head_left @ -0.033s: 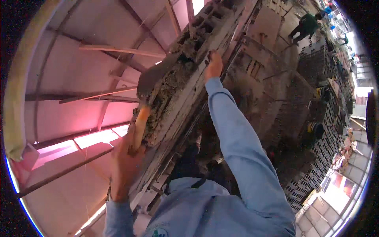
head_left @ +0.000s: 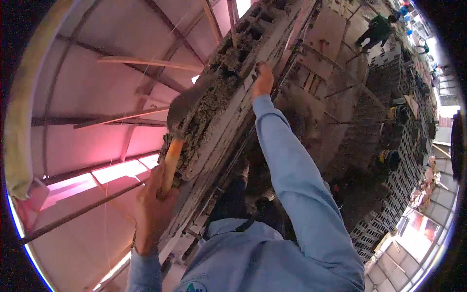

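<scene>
My left hand (head_left: 156, 202) is closed around the yellow-orange handle of a trowel (head_left: 171, 163). The dark grey trowel blade (head_left: 182, 108) rests along the left side of a bed of wet mortar (head_left: 209, 104) on top of a block wall. Farther up the wall, my right hand (head_left: 263, 80) has its fingers curled over the edge of a long pale board (head_left: 233, 114), which runs along the mortar's right side. Whether those fingers also hold something small cannot be made out.
Hollow blocks (head_left: 260, 24) top the far end of the wall. To the left are pinkish sheeting and wooden bars (head_left: 151, 62). Down on the right are stacked blocks (head_left: 384, 194), a dark bucket (head_left: 389, 159), thin poles and another person (head_left: 377, 31) bending over.
The trowel has shifted slightly down and its blade has tilted, showing a narrower, darker face. My right hand stays where it was on the board.
</scene>
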`<state>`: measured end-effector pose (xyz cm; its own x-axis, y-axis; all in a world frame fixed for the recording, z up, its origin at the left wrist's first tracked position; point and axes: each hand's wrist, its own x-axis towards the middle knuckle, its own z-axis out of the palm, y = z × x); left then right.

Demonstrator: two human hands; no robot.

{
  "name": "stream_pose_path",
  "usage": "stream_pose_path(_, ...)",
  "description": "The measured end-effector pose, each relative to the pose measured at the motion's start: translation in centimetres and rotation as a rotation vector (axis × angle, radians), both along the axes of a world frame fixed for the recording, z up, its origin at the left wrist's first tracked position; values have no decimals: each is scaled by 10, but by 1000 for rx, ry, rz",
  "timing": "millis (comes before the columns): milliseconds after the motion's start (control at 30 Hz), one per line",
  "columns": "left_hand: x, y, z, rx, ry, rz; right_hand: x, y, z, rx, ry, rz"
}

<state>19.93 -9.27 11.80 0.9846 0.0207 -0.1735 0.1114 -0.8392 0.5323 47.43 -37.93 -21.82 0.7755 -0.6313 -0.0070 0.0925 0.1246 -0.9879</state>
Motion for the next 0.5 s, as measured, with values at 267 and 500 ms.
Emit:
stream_pose_path(267, -36, -4, -14, 225, -124, -235, -22, 14, 73, 501, 81, 26)
stream_pose_path(500, 7, -26, -34, 212, -246, -259, -24, 19, 34, -138, 124, -9)
